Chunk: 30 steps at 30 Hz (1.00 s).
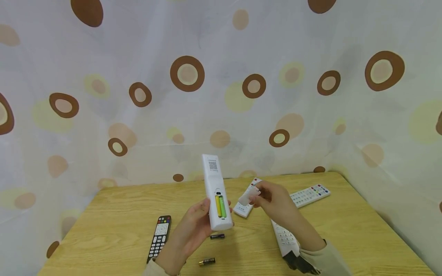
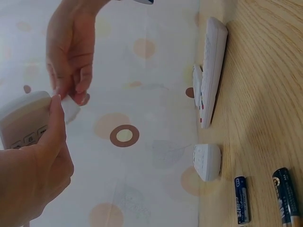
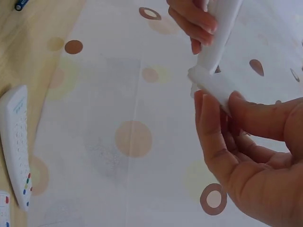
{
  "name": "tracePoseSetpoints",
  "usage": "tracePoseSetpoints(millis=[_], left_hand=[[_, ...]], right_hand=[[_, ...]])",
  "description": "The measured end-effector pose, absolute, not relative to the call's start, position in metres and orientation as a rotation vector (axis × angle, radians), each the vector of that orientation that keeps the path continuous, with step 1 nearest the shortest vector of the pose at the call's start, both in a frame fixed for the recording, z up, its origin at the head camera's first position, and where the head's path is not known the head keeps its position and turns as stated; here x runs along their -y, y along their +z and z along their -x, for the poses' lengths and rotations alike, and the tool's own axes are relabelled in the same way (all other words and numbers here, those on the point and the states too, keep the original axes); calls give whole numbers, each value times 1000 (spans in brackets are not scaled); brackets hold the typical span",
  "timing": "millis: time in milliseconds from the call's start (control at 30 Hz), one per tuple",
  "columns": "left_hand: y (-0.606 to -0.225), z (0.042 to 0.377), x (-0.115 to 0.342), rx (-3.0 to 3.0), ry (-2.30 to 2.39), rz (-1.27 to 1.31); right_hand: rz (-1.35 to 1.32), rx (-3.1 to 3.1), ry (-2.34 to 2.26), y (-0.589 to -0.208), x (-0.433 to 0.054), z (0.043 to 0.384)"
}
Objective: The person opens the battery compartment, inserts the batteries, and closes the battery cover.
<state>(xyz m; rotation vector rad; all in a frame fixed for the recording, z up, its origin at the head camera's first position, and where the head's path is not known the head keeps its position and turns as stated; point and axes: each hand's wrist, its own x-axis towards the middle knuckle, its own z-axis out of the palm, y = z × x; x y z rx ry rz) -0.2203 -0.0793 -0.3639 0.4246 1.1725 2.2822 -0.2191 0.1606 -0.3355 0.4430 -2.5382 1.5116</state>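
My left hand grips a white remote control with its back turned to the head camera. Its battery compartment lies uncovered, and two batteries, one yellow and one green, sit in it side by side. To the right, my right hand pinches a small white battery cover between thumb and fingers. In the right wrist view the battery cover is close to the remote control; whether they touch I cannot tell. Numbered buttons on the remote's front show in the left wrist view.
On the wooden table lie a black remote at left and two dark loose batteries in front. White remotes lie on the right: one behind the cover, one farther back, one under the right forearm. A dotted curtain hangs behind.
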Motion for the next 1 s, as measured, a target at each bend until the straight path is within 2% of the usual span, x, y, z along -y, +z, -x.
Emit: tracePoseSetpoints(millis=[167, 400, 633, 1000], left_hand=[[-365, 222, 79, -1185, 2276, -437], [-367, 222, 77, -1162, 2288, -445], [-365, 220, 75, -1167, 2278, -451], [-367, 220, 74, -1152, 2273, -438]], right_hand=[[-546, 2313, 1689, -330, -157, 216], [-697, 2085, 1698, -330, -144, 217], [-759, 2057, 1742, -329, -134, 217], [-1005, 2183, 1716, -337, -132, 213]])
